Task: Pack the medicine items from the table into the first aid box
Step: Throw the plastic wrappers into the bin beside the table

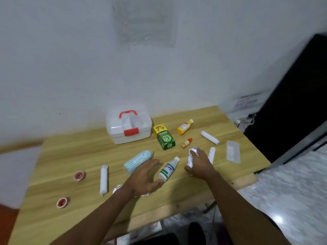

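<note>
I am seeing the right hand (pixel 199 165) curling over a crinkled silver foil strip (pixel 192 157), fingers pressing it to the table, though a firm grip I cannot tell. The left hand (pixel 144 175) is lying flat and loose, holding nothing, its fingertips touching a smooth white plastic bottle (pixel 169 169) with green bands. At its 11 o'clock a soft ribbed pack of masks (pixel 137 159) is lying. Farther at 12 o'clock the glossy white box (pixel 128 128) with a red latch is sitting closed on the grained wooden table (pixel 70 156).
</note>
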